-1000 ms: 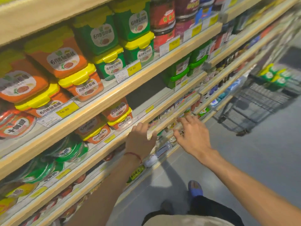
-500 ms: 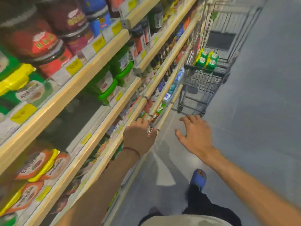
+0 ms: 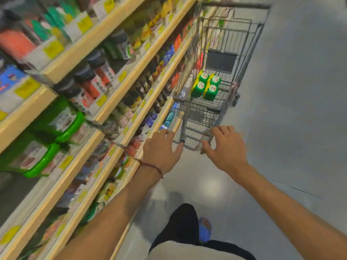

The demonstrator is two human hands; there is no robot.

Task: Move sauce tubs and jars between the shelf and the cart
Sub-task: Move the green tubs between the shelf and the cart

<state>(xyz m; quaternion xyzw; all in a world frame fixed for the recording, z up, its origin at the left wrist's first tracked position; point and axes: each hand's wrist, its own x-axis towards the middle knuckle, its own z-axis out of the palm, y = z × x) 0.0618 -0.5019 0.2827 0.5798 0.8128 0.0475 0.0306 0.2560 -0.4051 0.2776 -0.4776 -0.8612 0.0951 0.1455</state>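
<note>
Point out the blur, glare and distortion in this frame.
Head view: shelf jars smeared by motion blur, labels unreadable; cart and green tubs sharper; soft glare patch on the floor; shelf edges bowed by the wide lens.

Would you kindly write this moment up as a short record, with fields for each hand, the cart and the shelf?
left hand: open, fingers spread, holds nothing, out beside the shelf front
right hand: open, fingers spread, holds nothing
cart: wire cart ahead in the aisle, close beside the shelving
cart contents: four green tubs with yellow lids, packed two by two
shelf: on the person's left, pale edges with yellow price tags
shelf stock: dark-lidded jars; labels too blurred to read
</note>
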